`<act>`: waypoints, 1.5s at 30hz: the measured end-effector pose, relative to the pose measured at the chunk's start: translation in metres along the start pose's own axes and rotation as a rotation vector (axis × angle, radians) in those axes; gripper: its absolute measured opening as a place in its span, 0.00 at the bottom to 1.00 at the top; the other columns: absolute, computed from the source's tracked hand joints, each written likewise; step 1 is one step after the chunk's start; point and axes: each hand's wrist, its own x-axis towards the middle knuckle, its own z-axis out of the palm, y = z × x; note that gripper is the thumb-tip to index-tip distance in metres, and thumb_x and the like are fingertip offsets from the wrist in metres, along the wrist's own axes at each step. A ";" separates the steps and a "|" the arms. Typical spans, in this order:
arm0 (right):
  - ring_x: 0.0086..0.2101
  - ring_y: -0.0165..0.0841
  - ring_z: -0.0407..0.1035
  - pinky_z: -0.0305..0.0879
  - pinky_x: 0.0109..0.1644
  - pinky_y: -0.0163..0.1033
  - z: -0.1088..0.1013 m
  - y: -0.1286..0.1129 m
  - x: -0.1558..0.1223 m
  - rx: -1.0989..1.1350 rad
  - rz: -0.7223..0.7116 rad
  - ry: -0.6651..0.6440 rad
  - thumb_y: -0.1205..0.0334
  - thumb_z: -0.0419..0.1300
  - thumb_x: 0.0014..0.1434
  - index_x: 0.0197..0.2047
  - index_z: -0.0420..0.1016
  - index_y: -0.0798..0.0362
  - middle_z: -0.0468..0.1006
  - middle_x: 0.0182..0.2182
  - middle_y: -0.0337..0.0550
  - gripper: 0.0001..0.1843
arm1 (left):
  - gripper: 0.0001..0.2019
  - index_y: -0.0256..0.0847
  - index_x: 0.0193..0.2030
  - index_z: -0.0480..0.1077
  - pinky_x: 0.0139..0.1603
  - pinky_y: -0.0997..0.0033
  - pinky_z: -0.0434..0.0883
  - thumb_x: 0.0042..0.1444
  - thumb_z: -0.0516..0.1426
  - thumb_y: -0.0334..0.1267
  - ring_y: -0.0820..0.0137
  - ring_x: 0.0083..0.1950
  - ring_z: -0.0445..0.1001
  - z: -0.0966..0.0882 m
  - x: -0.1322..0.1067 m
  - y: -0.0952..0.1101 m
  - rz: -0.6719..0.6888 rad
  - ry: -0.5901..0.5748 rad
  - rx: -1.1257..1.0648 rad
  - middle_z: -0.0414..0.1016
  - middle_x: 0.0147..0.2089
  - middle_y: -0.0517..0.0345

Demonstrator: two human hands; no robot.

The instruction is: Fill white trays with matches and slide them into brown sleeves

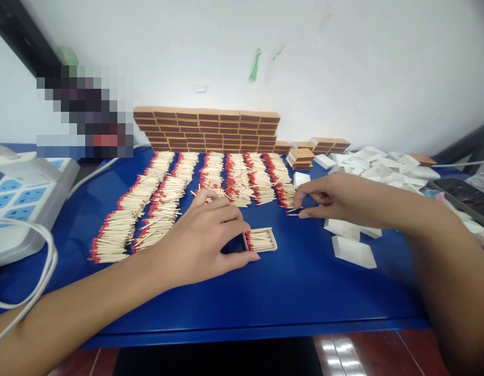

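My left hand [214,235] grips the left end of a small white matchbox tray [274,239] between thumb and fingers. Inside the tray lie matches [261,240], their red heads toward my hand. To the right, the thumb and forefinger of my right hand [320,198] are pinched on a few matches [292,211] at the near end of the rightmost row. Long rows of red-headed matches [236,175] spread over the blue table [242,300] behind and left of my left hand.
A wall of stacked brown matchboxes [210,130] stands at the back. Loose white trays [367,162] pile up at the right, near a dark phone [461,196]. Single trays [354,252] lie by my right wrist. A power strip [26,203] with white cables [49,256] sits at left.
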 end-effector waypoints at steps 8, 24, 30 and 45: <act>0.26 0.31 0.66 0.53 0.30 0.39 0.002 -0.003 0.000 0.007 -0.060 0.018 0.51 0.65 0.66 0.39 0.84 0.44 0.81 0.30 0.38 0.09 | 0.14 0.40 0.45 0.80 0.63 0.55 0.62 0.68 0.65 0.50 0.64 0.46 0.79 -0.002 0.001 0.002 -0.009 -0.008 -0.007 0.83 0.42 0.57; 0.23 0.30 0.59 0.51 0.29 0.39 0.006 -0.006 0.004 0.013 -0.046 0.023 0.48 0.61 0.68 0.40 0.84 0.45 0.74 0.25 0.37 0.13 | 0.15 0.39 0.45 0.80 0.64 0.55 0.61 0.68 0.65 0.51 0.63 0.46 0.79 0.000 0.001 0.001 0.004 0.002 0.002 0.82 0.41 0.57; 0.23 0.31 0.59 0.51 0.29 0.39 0.005 -0.023 0.001 0.073 -0.099 0.005 0.49 0.61 0.69 0.37 0.80 0.47 0.71 0.24 0.37 0.14 | 0.15 0.39 0.44 0.80 0.63 0.55 0.62 0.68 0.65 0.50 0.63 0.46 0.78 -0.001 0.001 0.002 0.000 -0.003 0.003 0.82 0.41 0.57; 0.22 0.28 0.56 0.49 0.29 0.37 0.031 -0.074 0.003 0.190 -0.237 0.118 0.53 0.62 0.70 0.41 0.81 0.47 0.60 0.20 0.29 0.09 | 0.15 0.40 0.43 0.82 0.59 0.54 0.63 0.68 0.64 0.51 0.60 0.48 0.77 -0.003 0.004 0.003 -0.009 0.030 0.046 0.83 0.41 0.54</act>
